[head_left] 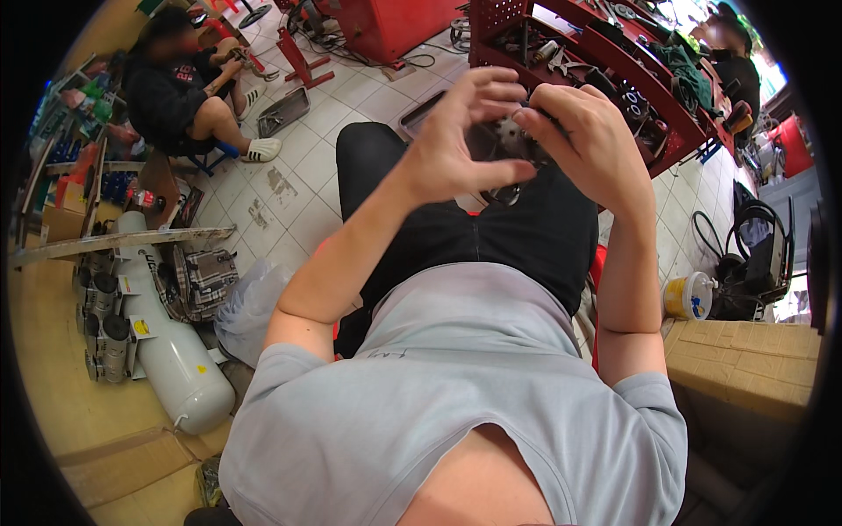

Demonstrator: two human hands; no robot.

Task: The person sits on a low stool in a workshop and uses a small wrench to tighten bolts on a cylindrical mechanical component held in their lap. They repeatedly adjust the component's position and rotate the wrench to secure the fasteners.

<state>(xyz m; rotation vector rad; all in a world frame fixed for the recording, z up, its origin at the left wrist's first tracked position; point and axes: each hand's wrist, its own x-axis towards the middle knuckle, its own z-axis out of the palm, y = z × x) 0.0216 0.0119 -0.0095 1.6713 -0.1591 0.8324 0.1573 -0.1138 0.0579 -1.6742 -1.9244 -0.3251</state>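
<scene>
My left hand [465,145] is raised over my lap, its fingers apart and curved, with nothing visible in its grasp. Beside it on the right, my right hand [589,140] is closed, fingers bent and thumb pressed in; whatever they hold is hidden. Between and beyond the two hands shows a grey metal part [511,134] with a toothed or lobed outline, partly covered by them. Just below my left thumb, a shiny curved metal piece [506,195] sits near my knees. I cannot tell whether either hand touches these parts.
Ahead on the right stands a red tool cart [605,53] full of tools. A metal tray [282,111] lies on the tiled floor near a seated person [189,88]. A grey tank [162,324] is at my left; a cardboard box [745,364] and a white bucket [690,295] are at my right.
</scene>
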